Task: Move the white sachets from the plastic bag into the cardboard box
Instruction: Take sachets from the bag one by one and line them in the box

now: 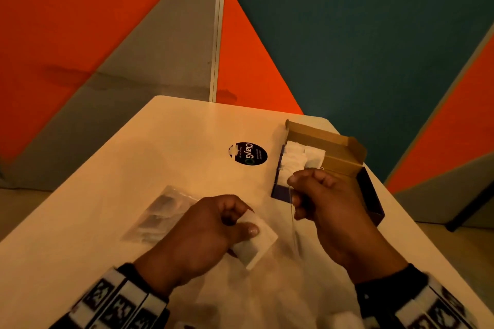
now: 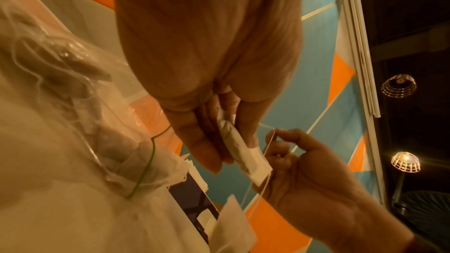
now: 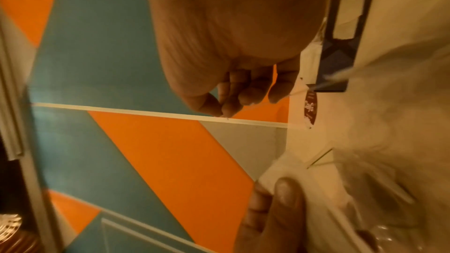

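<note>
My left hand [image 1: 240, 222] pinches a white sachet [image 1: 258, 242] between thumb and fingers, just above the table. The left wrist view shows the same sachet [image 2: 243, 155] edge-on. A thin string [image 1: 292, 219] runs from it up to my right hand [image 1: 294, 189], whose curled fingers [image 3: 226, 107] pinch the string. The right hand hovers at the near end of the open cardboard box [image 1: 334, 149], which holds several white sachets [image 1: 299, 157]. The clear plastic bag [image 1: 160, 211] lies left of my left hand with sachets inside.
A black round sticker [image 1: 248, 153] sits on the white table [image 1: 173, 141] between bag and box. Blurred white material lies by the table's near edge [image 1: 267, 302]. Orange, teal and grey wall panels [image 1: 347, 35] stand right behind the table.
</note>
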The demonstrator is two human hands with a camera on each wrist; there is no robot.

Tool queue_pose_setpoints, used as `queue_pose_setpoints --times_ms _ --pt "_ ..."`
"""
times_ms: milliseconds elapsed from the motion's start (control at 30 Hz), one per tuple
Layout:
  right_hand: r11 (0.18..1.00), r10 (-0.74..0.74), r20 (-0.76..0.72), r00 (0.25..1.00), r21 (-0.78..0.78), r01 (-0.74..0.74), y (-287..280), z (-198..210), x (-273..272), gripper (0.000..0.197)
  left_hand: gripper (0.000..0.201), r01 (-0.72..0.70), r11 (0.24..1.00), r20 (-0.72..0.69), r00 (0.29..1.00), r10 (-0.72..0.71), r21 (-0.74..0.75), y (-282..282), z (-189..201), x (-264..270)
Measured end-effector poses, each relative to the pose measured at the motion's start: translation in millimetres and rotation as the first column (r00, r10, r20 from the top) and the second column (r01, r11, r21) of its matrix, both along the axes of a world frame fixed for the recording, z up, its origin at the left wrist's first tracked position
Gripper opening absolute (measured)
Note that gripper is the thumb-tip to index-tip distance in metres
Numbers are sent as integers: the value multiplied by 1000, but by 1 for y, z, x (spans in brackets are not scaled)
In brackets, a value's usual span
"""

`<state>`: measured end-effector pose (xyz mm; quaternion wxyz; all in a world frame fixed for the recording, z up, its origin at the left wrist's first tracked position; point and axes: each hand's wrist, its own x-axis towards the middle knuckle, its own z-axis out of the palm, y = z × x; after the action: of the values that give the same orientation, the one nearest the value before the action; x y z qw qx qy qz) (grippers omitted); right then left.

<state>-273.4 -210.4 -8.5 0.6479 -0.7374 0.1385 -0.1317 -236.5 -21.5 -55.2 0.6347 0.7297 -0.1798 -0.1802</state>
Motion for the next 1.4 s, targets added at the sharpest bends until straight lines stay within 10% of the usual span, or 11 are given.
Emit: queue_pose_setpoints --times_ms 267,600,1200,1400 --pt "995 100 66 993 -36 -98 8 26 -9 19 68 89 981 5 996 -92 174 -22 0 5" --pt "991 131 114 985 -29 -129 8 41 -10 20 8 35 941 199 974 -107 336 -24 -3 2" --pt "964 -234 -142 962 93 249 -56 -6 -4 21 17 -39 845 366 911 -189 533 20 61 18" --pt "950 -154 100 983 -259 175 -21 5 -25 14 10 -24 876 342 925 -163 482 17 66 18"
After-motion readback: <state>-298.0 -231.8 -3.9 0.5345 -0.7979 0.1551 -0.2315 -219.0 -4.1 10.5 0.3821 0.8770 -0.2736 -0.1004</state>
